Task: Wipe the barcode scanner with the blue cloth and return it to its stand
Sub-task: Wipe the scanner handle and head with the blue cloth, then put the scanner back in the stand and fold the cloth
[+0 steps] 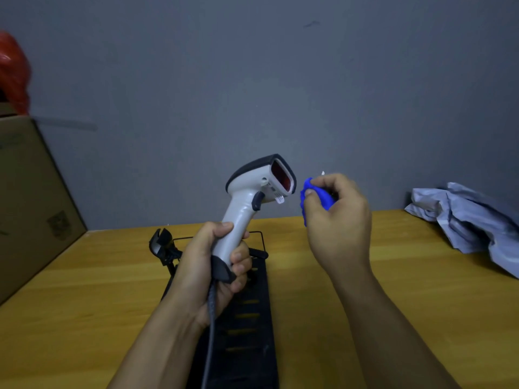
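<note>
White barcode scanner (252, 197) stands gripped in the left hand (207, 265) (handle only); the right hand (337, 217) pinches the bunched blue cloth (316, 195) just beside its window.

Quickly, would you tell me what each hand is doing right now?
Left hand: closed around the barcode scanner handle.
Right hand: closed on the blue cloth.

the scanner (254, 197) is white with a dark grey top and trigger and a red window, held upright off the table, its window facing right. a grey cable hangs from its base. the blue cloth (317, 196) is bunched up just beside the window, not clearly touching it. the black stand (165, 245) sits empty on the table below.
</note>
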